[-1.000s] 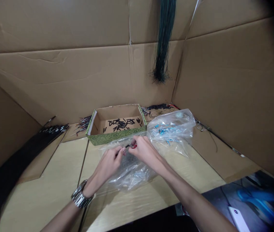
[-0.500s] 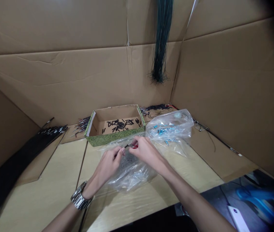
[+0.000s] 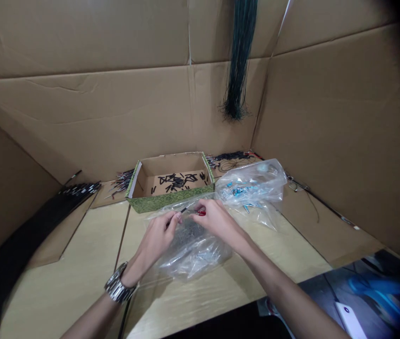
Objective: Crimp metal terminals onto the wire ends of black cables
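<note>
So the left hand has its thumb and fingers pinching a thin black rod, with the tip poking out toward the other hand. There's a chunky silver metal watch on that wrist. The right hand is just beside it, fingers curled in and pinching something small and red. Can't really tell what the red thing is, most of it is hidden by the fingers. The two hands are near each other but not touching.

Both are over a crumpled clear plastic bag lying on the pale wood bench. Right behind that is an open cardboard box with green patterned sides, and a bunch of short black pieces are scattered across its bottom. To the right of the box is another clear bag with small blue bits in it.

Over on the left, a big bundle of long black rods runs off the near side of the bench. A bunch of dark green strands hangs down in front of the cardboard wall at the back. Bottom right, below the bench, you can see a white device and something blue that's too blurry to make out.
</note>
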### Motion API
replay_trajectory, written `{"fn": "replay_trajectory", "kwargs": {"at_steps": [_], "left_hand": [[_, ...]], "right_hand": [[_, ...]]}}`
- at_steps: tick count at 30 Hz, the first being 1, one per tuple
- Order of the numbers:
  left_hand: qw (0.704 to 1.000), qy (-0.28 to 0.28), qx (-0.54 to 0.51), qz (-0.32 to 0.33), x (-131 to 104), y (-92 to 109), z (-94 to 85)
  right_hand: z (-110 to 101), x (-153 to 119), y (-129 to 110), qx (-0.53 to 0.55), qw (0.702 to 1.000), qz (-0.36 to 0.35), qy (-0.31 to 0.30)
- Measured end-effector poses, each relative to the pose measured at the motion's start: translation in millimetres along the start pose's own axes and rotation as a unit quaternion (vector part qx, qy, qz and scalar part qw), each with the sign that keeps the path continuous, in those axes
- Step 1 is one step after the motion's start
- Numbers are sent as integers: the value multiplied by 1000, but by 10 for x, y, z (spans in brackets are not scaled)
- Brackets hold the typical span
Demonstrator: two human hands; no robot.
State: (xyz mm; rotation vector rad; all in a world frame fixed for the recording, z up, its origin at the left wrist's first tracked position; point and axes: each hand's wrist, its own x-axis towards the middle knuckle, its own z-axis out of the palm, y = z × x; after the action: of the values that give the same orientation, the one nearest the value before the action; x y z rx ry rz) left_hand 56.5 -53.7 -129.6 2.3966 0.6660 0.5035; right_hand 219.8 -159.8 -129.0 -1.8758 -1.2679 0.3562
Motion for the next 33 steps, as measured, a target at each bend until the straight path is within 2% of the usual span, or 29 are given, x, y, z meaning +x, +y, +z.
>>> {"fn": "replay_trajectory", "kwargs": {"at_steps": [6,16,23,33], "left_hand": [[1000,-4,-5,5,-8,1,4],[1000,-20,-14,8,-17,24,43],[1000,-9,-6,11,-22,29,50],[1000,-6,-8,13,-11,31,37]], "right_hand": [[-92,-18,37,17,1000,5,-14],[-79,9,-35,15,1000,5,-24],[-25,29,-33,18,1000,9,-5],[-12,117,55,87,996,24,-16]]}}
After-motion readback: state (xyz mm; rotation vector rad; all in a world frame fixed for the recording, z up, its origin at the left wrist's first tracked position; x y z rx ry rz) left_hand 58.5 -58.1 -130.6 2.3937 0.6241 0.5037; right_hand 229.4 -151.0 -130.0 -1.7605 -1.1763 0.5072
